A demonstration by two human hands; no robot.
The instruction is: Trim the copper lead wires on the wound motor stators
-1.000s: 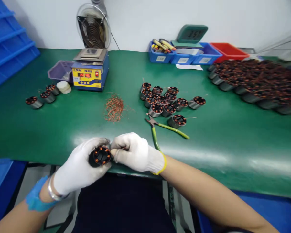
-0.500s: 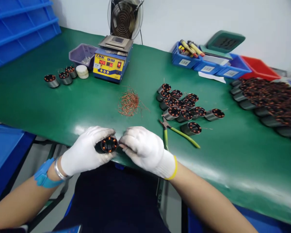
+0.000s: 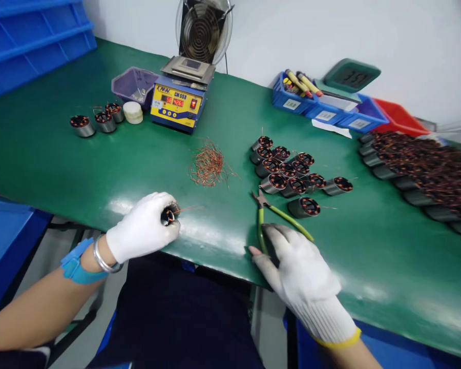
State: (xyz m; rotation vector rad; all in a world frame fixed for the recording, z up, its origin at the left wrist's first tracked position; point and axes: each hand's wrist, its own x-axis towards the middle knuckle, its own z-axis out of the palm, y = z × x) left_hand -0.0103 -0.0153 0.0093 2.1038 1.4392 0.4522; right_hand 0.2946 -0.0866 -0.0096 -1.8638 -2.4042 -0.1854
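Crates of blue plastic (image 3: 34, 31) stack at the far left behind the green worktop (image 3: 61, 164). Three small copper-wound metal stators (image 3: 96, 120) sit near the worktop's left back, just beside a round white roll (image 3: 132, 112) and a purple plastic tray (image 3: 134, 84). Next comes the blue-and-yellow solder pot with red digits (image 3: 175, 102), a round wire-guarded fan (image 3: 203, 31) standing behind it. Your left hand (image 3: 144, 228), in a white knit glove, is clenched around a dark cylindrical stator with copper windings (image 3: 169, 215) at the worktop's near edge, thin copper leads pointing right from it. Beyond lies a loose heap of cut copper wire scraps (image 3: 208, 165). Your right hand (image 3: 297, 271), also gloved, is released, fingers spread and resting on the handles of the green-handled cutting pliers (image 3: 271, 212), whose jaws point away from you. Just beyond the pliers is a cluster of grey copper-wound stators (image 3: 292, 171). Blue plastic parts bins (image 3: 322, 105) and a red bin (image 3: 397, 118) line the back wall, and a large pile of more wound stators (image 3: 422, 166) fills the far right.
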